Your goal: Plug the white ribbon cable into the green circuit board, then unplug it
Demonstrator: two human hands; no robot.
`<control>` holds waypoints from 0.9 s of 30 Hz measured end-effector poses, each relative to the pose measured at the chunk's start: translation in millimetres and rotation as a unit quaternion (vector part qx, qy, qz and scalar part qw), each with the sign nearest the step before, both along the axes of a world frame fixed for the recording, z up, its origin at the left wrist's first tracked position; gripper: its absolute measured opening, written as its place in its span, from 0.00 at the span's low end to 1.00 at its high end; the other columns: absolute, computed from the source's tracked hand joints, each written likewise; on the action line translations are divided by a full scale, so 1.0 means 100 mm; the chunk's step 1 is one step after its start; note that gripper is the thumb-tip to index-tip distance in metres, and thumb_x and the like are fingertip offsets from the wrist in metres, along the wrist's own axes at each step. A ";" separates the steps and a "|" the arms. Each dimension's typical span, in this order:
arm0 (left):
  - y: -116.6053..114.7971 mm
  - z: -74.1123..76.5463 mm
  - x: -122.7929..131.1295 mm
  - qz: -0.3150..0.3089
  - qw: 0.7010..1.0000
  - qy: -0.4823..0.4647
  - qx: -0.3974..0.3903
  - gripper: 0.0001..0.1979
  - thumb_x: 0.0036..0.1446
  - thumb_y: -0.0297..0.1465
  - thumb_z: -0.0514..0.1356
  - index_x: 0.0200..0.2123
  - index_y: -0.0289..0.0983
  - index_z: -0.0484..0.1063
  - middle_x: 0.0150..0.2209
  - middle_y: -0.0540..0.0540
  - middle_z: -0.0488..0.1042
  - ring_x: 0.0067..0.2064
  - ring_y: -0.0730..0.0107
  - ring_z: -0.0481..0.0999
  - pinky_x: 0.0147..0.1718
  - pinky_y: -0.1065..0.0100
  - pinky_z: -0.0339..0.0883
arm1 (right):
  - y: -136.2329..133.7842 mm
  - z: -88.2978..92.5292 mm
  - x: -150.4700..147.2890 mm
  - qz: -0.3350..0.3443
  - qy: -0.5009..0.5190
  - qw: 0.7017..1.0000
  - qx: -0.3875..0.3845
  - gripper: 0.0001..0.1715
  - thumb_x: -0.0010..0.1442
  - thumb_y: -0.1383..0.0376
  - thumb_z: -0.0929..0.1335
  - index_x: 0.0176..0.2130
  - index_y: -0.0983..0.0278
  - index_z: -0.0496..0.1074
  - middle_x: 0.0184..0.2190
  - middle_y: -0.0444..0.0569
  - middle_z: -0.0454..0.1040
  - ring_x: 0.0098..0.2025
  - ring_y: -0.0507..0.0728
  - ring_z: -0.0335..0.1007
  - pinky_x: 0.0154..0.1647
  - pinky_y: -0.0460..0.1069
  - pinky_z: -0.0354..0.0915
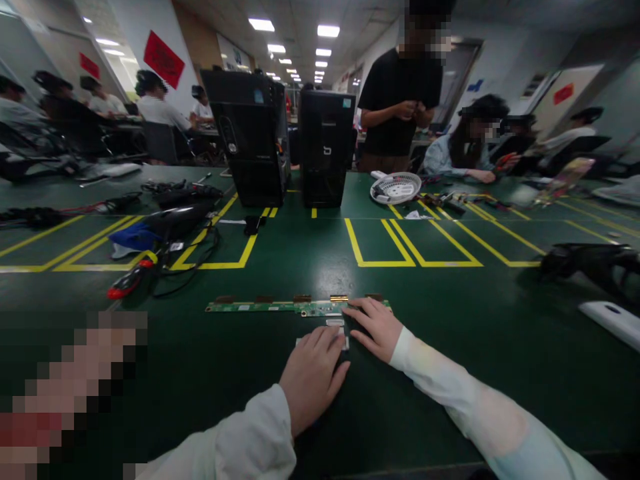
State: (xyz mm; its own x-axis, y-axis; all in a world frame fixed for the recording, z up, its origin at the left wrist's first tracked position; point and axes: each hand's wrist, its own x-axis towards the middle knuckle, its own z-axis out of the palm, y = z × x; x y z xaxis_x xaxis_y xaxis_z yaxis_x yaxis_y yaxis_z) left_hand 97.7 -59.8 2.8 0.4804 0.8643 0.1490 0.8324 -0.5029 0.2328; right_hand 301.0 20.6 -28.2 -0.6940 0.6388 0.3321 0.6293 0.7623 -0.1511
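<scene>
A long narrow green circuit board with small connectors on its far edge lies on the green table. My left hand rests flat, fingers stretched out, on a small pale flat piece just in front of the board. My right hand lies flat beside it, fingers spread, its fingertips touching the board's right part and a small white connector.
Two black computer towers stand at the table's far side. Cables, a red-handled tool and black gear lie at left. A white fan grille sits beyond; a black device and white object at right. Other people sit and stand around.
</scene>
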 end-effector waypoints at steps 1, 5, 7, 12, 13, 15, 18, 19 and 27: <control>0.01 -0.01 -0.01 0.004 1.000 -0.011 -0.002 0.19 0.63 0.35 0.51 0.55 0.36 0.65 0.57 0.40 0.67 0.56 0.56 0.65 0.53 0.54 0.63 | 0.00 0.00 -0.01 -0.001 0.003 1.000 0.003 0.23 0.65 0.60 0.59 0.56 0.66 0.65 0.53 0.59 0.65 0.54 0.63 0.60 0.56 0.63 0.58; 0.03 -0.06 -0.05 -0.002 0.999 -0.035 -0.013 0.21 0.62 0.35 0.52 0.57 0.35 0.63 0.57 0.40 0.66 0.57 0.56 0.65 0.54 0.54 0.62 | 0.00 0.00 -0.07 -0.011 0.022 1.000 0.008 0.21 0.65 0.64 0.57 0.55 0.67 0.65 0.51 0.58 0.66 0.51 0.62 0.61 0.54 0.62 0.61; 0.02 -0.07 -0.06 -0.006 0.999 -0.036 -0.016 0.22 0.62 0.35 0.52 0.58 0.34 0.62 0.58 0.40 0.66 0.58 0.55 0.64 0.55 0.54 0.62 | 0.00 0.01 -0.09 -0.009 0.029 1.000 0.003 0.21 0.65 0.65 0.57 0.54 0.67 0.65 0.50 0.58 0.67 0.50 0.62 0.61 0.51 0.61 0.64; 0.01 -0.07 -0.02 -0.001 0.999 -0.033 -0.025 0.24 0.62 0.36 0.53 0.59 0.31 0.61 0.59 0.37 0.65 0.60 0.55 0.62 0.57 0.55 0.60 | 0.00 0.04 -0.09 0.000 0.038 0.999 -0.005 0.21 0.65 0.66 0.57 0.55 0.67 0.66 0.49 0.58 0.67 0.50 0.61 0.61 0.50 0.61 0.64; 0.01 -0.07 -0.02 0.001 0.999 -0.032 -0.025 0.25 0.62 0.36 0.53 0.59 0.30 0.61 0.59 0.37 0.64 0.60 0.55 0.62 0.58 0.55 0.59 | 0.00 0.04 -0.08 0.000 0.039 0.999 -0.005 0.21 0.65 0.66 0.57 0.55 0.67 0.66 0.49 0.59 0.67 0.50 0.61 0.61 0.50 0.61 0.64; 0.02 -0.07 -0.01 0.004 0.999 -0.029 -0.024 0.25 0.62 0.35 0.53 0.59 0.30 0.61 0.60 0.36 0.64 0.61 0.55 0.62 0.58 0.55 0.58 | 0.00 0.04 -0.08 0.001 0.038 0.999 -0.007 0.21 0.65 0.66 0.57 0.55 0.68 0.65 0.49 0.58 0.67 0.50 0.62 0.61 0.51 0.60 0.64; 0.02 -0.07 0.01 0.010 0.999 -0.022 -0.021 0.25 0.62 0.35 0.53 0.59 0.30 0.61 0.60 0.36 0.64 0.61 0.55 0.62 0.58 0.55 0.58 | 0.00 0.05 -0.07 -0.001 0.033 0.999 -0.013 0.21 0.65 0.65 0.58 0.55 0.67 0.65 0.50 0.58 0.66 0.50 0.61 0.60 0.51 0.60 0.64; 0.02 -0.07 0.01 0.011 1.000 -0.019 -0.020 0.24 0.62 0.35 0.53 0.59 0.30 0.61 0.59 0.36 0.64 0.61 0.54 0.62 0.58 0.55 0.58 | 0.00 0.05 -0.07 -0.002 0.031 0.999 -0.015 0.21 0.65 0.65 0.58 0.55 0.67 0.65 0.50 0.58 0.66 0.51 0.61 0.60 0.51 0.60 0.64; -0.01 -0.09 0.05 0.030 1.000 -0.007 -0.004 0.25 0.62 0.37 0.54 0.58 0.30 0.62 0.58 0.36 0.66 0.59 0.53 0.65 0.56 0.53 0.62 | 0.00 0.04 -0.08 -0.002 0.040 0.999 -0.013 0.21 0.65 0.65 0.59 0.54 0.67 0.66 0.49 0.58 0.67 0.50 0.61 0.61 0.51 0.60 0.64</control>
State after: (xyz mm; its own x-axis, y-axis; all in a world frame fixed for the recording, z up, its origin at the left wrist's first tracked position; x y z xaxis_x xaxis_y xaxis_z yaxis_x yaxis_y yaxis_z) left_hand 103.1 -61.2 -6.1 0.4257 0.8926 0.1486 0.8573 -0.4504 0.2493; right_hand 293.2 20.2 -24.3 -0.6625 0.6516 0.3695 0.6180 0.7542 -0.2220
